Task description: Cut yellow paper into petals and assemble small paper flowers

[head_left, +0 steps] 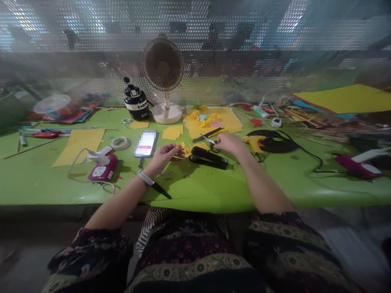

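Note:
My left hand [165, 156] is closed in a pinch on a small piece of yellow paper [183, 150]. My right hand [228, 143] has its fingers closed on the dark handles of a pair of scissors [207, 139], whose blades point left and away from me. A black stapler [209, 158] lies between the two hands, just below the scissors. Past the blades is a yellow and black craft knife [220, 131]. Folded yellow paper flowers [210, 120] rest on a larger yellow sheet [235, 127] behind it.
A phone [146, 143], tape roll [119, 143] and purple power socket [104, 169] stand to the left. Behind are a fan [165, 114] and a black bottle [136, 103]. A yellow glue gun [254, 143] with a black cord lies right. Paper scraps and sticks crowd the far right.

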`<move>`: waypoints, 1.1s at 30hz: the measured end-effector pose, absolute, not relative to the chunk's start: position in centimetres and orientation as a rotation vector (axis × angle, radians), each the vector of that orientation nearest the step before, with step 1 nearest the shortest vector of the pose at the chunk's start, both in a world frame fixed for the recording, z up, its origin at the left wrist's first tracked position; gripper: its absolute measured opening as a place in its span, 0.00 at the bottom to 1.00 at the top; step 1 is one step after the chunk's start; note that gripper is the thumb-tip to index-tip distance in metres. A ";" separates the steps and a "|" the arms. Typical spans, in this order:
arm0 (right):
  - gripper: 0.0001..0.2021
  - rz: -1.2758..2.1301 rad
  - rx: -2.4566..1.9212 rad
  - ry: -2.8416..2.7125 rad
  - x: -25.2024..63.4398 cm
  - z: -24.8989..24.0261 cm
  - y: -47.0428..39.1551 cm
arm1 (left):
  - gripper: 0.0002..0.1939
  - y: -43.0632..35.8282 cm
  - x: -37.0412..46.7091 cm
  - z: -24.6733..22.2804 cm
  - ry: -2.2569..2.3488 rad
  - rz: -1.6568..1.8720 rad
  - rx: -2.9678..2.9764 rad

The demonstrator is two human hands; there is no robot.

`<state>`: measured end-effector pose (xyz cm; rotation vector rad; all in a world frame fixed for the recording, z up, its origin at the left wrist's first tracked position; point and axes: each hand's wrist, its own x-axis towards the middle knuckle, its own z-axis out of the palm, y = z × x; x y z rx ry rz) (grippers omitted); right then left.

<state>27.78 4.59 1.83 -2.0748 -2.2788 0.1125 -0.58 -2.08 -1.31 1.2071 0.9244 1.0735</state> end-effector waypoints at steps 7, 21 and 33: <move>0.12 0.188 -2.232 -2.268 26.7 2.7 3.9 | 0.21 -1.7 -0.7 -1.5 0.941 1.071 1.168; 0.05 0.604 -2.076 -2.126 29.3 4.7 4.0 | 0.18 -1.8 -0.6 -1.9 0.900 1.125 1.102; 0.23 1.392 -1.479 -1.881 22.9 6.7 -2.1 | 0.18 -2.1 -0.4 -1.7 0.810 1.262 1.064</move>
